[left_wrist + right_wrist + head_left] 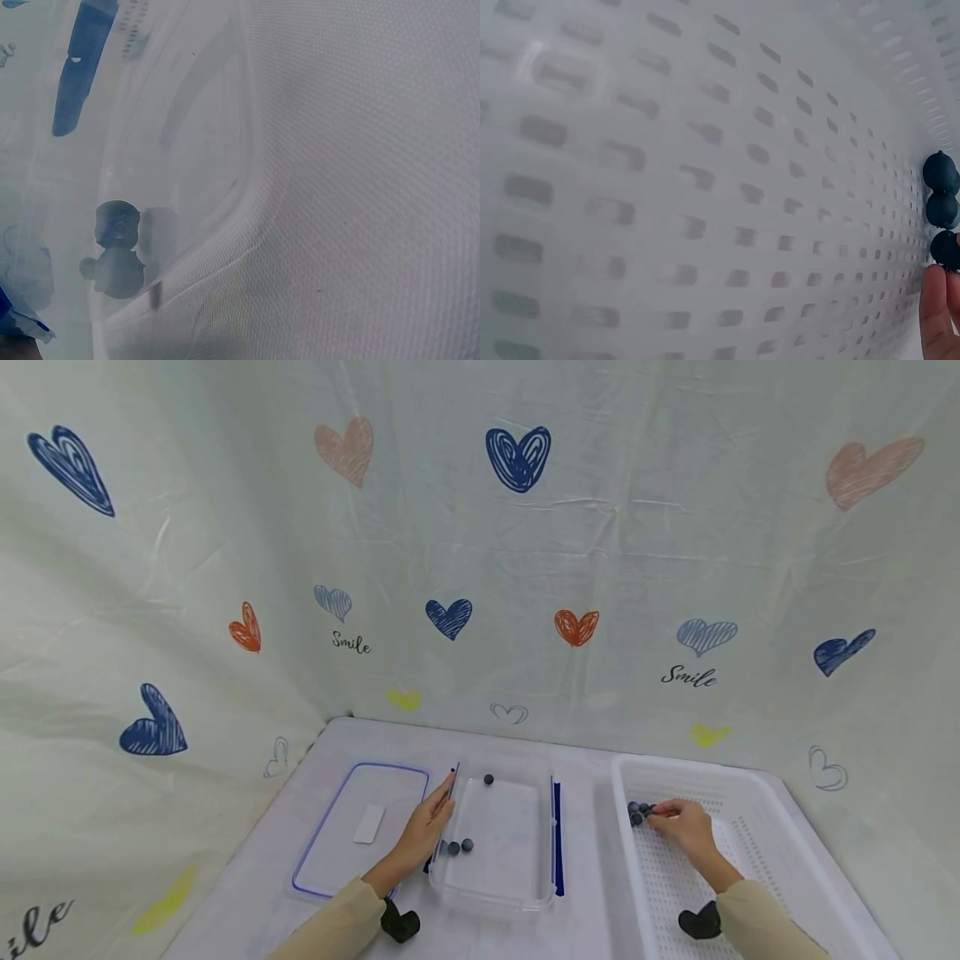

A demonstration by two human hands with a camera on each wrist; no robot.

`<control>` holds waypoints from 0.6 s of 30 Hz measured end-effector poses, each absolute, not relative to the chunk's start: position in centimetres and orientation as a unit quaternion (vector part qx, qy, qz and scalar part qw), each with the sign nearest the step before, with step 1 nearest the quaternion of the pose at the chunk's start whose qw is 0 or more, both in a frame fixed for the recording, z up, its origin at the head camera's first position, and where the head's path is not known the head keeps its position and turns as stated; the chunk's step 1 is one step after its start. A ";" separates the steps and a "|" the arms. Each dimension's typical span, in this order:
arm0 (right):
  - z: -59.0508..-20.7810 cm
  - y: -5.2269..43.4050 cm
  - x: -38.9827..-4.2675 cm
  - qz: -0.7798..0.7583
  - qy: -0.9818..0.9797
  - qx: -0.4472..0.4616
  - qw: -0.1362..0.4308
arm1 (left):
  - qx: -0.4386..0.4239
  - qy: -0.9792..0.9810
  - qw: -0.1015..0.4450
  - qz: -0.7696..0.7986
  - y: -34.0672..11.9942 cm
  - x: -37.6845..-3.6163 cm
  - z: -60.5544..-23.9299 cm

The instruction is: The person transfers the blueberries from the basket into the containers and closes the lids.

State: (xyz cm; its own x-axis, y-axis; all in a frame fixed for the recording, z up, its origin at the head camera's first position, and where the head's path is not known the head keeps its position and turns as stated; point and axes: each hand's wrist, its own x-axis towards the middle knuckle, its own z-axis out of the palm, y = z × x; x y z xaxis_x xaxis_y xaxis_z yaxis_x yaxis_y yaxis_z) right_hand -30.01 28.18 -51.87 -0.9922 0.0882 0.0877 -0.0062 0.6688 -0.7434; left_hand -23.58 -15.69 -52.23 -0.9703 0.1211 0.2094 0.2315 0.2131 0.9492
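Pick step: my right hand [686, 828] is in the basket [757, 860], fingers pinching a ball [651, 811] at the far-left pile. Left hand [429, 828], fingers straight, steadies the box [501, 900] w/ three balls. Next, I judge: lift, carry left over box.

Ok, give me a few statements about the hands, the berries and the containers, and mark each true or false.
1. The right hand is inside the white basket. True.
2. The clear box holds no berries. False: three dark berries lie in it, two near the left hand and one at the far end.
3. The lid lies flat, left of the clear box. True.
4. The left hand holds the lid up in the air. False: it rests at the box's left rim.
5. The right hand's fingertips are at a cluster of dark berries. True.
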 end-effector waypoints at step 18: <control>-49.4 27.7 -29.5 0.429 -0.902 -0.030 0.032 | -0.108 -0.776 0.047 -0.620 -15.7 -23.7 -52.4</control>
State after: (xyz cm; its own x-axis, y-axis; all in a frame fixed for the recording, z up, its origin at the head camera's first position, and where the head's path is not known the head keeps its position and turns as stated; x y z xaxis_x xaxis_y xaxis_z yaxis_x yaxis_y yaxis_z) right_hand -29.51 27.73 -49.38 -0.9962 0.0811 0.0314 0.0267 0.6295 -0.7765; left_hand -23.73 -15.66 -52.41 -0.9723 0.1090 0.2068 0.2258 0.2085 0.9516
